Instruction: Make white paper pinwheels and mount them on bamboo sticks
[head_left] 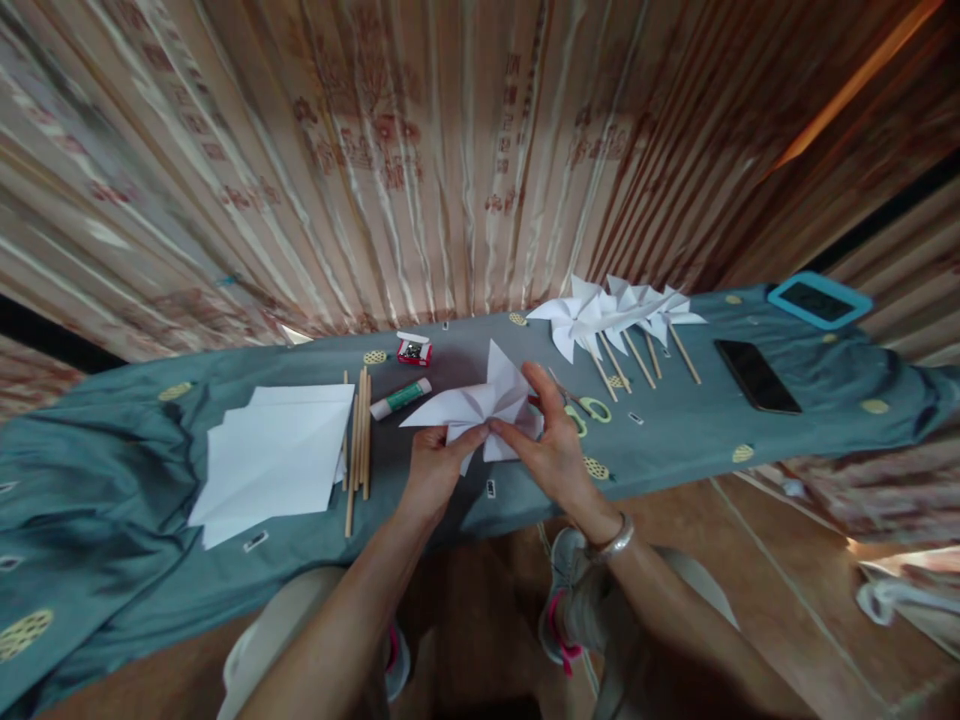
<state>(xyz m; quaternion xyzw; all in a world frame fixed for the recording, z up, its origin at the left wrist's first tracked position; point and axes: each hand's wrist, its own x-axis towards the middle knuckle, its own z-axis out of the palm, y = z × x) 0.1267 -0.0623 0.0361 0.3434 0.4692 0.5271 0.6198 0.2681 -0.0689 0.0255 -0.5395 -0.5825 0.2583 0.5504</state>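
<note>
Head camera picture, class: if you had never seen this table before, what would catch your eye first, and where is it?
First, the white folded paper pinwheel at the middle of the table, pinched by the left hand and right hand. Next, the row of finished pinwheels on sticks at the far edge to the right, then the stack of white paper sheets on the left, with wooden sticks beside it.

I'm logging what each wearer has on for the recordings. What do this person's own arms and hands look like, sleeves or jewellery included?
Both forearms are bare, with no sleeves reaching into view and no gloves. The right hand has a silver-coloured metal bangle around its wrist. The left hand and its wrist carry nothing visible: no watch, band or ring can be made out. No markings show on either arm.
</note>
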